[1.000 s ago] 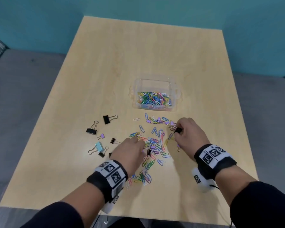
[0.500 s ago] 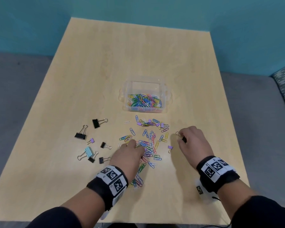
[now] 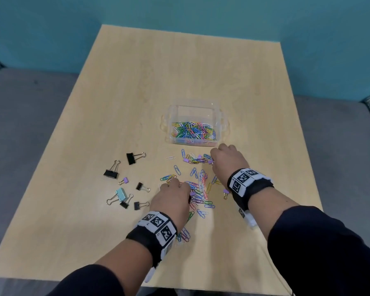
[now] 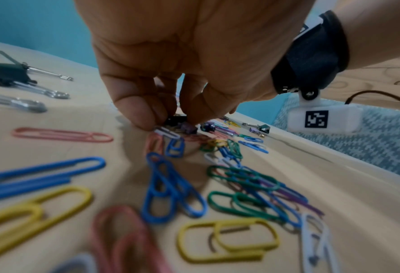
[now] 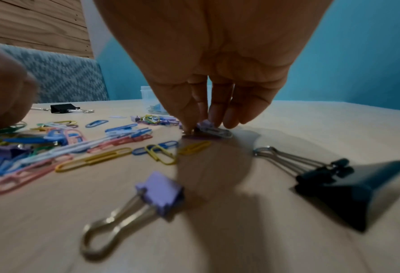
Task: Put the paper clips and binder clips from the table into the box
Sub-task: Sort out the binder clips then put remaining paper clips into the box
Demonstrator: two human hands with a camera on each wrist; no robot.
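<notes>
The wooden table (image 3: pixel 120 99) carries a clear box (image 3: pixel 219 116) part-filled with coloured paper clips (image 3: pixel 192 131). No brand shows, only square coded tags on both wristbands. The left hand (image 3: pixel 171 199) pinches a white paper clip (image 4: pixel 167 132); the right hand (image 3: pixel 226 160) pinches a purple binder clip (image 5: pixel 205 124), both on the tabletop.

The table (image 3: pixel 137 92) is pale wood-grain laminate, smooth with a soft sheen. The box (image 3: pixel 219 116) is clear glossy plastic. The paper clips (image 4: pixel 168 188) look like wire coated in coloured plastic, smooth and faintly shiny. The binder clips (image 3: pixel 111 173) have matt painted bodies, black, lilac and pale blue, with bright bare-metal wire handles. Both wrists wear matt black cloth bands (image 3: pixel 144 236) carrying white plastic tags. The sleeves (image 3: pixel 329 253) are dark matt cloth.
</notes>
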